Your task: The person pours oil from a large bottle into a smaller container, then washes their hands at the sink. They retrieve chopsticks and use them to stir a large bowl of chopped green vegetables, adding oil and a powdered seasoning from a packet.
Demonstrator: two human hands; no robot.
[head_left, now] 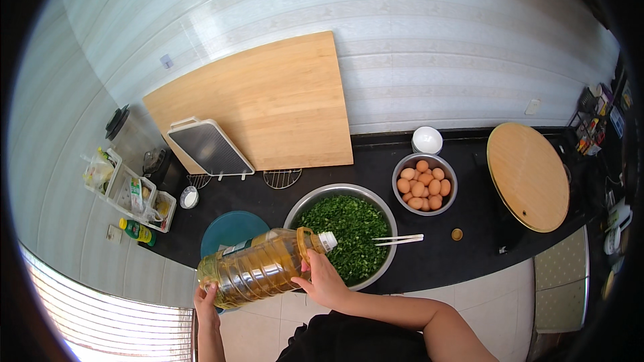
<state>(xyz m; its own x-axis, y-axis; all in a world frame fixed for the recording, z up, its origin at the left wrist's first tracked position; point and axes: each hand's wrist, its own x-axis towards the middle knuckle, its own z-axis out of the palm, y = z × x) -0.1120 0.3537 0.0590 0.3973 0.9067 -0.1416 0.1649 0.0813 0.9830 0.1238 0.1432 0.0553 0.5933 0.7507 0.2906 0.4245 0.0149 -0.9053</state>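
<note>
A large clear plastic bottle of yellow oil [251, 271] lies tilted almost level in the air in front of me. Under its base is my left hand [206, 298], fingers curled round the bottom edge. My right hand [323, 281] grips the handle near the neck. The white mouth of the bottle sits over the left part of a big metal bowl [388, 265]; I cannot make out a stream of oil. Finely chopped green leaves [345, 228] fill the bowl. Pale chopsticks [402, 238] rest across its right rim.
Right of the bowl stand a metal bowl of brown eggs [422, 188], a white bowl [427, 139], a small round cap [457, 234] and a round wooden board [528, 177]. Leftward are a teal lid-like disc [231, 228], a large cutting board [268, 100], a blender [127, 137] and white baskets [131, 191].
</note>
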